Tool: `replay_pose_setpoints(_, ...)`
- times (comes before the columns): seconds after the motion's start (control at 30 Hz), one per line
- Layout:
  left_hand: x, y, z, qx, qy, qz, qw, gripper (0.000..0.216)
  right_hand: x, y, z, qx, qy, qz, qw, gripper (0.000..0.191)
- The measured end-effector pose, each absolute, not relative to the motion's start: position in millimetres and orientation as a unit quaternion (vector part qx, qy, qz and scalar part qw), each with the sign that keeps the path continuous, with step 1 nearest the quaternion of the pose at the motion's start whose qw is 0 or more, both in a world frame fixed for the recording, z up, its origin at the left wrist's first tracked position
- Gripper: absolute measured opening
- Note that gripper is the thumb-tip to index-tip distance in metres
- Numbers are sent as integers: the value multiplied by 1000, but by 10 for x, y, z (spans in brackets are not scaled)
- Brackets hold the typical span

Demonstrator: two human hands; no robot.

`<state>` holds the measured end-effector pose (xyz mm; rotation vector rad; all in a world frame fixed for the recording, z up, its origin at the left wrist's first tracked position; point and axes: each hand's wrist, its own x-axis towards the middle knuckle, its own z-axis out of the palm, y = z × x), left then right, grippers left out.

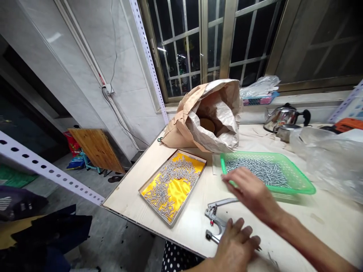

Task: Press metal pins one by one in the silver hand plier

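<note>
My left hand [235, 245] rests at the table's near edge with its fingers curled over the handles of metal snap pliers [214, 219]. My right hand [249, 190] reaches left over the table, fingers stretched out, at the near left corner of a green plastic basket [300, 184] that holds many small silver metal pieces. It hovers above the pliers' upper handle. To the left lies a shallow tray [173, 183] lined in yellow with more of the same silver pieces scattered in it.
A crumpled brown paper sack [207, 117] stands open behind the tray. A steel kettle [282, 116] and clear plastic bags [326, 155] lie at the right. The pale table [198, 223] ends at the left; beyond it, floor, a wooden board and a perforated rail.
</note>
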<state>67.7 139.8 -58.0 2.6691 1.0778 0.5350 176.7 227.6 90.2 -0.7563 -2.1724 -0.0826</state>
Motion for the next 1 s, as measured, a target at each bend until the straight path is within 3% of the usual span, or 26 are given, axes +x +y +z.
replay_pose_setpoints(0.07, 694, 1368, -439, 907, 346, 197, 134, 26, 2061, 2540, 940, -390, -832, -103, 380, 19)
replay_pose_setpoints(0.13, 680, 1370, -276, 899, 336, 236, 152, 24, 2319, 2697, 858, -496, -797, -175, 295, 27)
replay_pose_setpoints(0.23, 447, 1514, -6, 866, 370, 311, 124, 23, 2519, 2581, 578, -553, -786, -157, 226, 38)
replay_pose_setpoints(0.33, -72, 1845, 210, 804, 505, 305, 73, 25, 2471, 2135, 244, -505, -817, -36, 274, 37)
replay_pose_setpoints(0.43, -619, 2226, 267, 769, 599, 222, 32, 24, 2307, 1689, -65, -444, -849, 51, 284, 29)
replay_pose_setpoints(0.63, -1011, 2626, 107, 803, 592, 70, 16, 23, 2143, 1419, -544, -455, -843, 32, 286, 36)
replay_pose_setpoints(1.0, -1144, 2654, 94, 855, 514, 31, 72, 23, 2069, 1436, -702, -473, -832, 11, 290, 35)
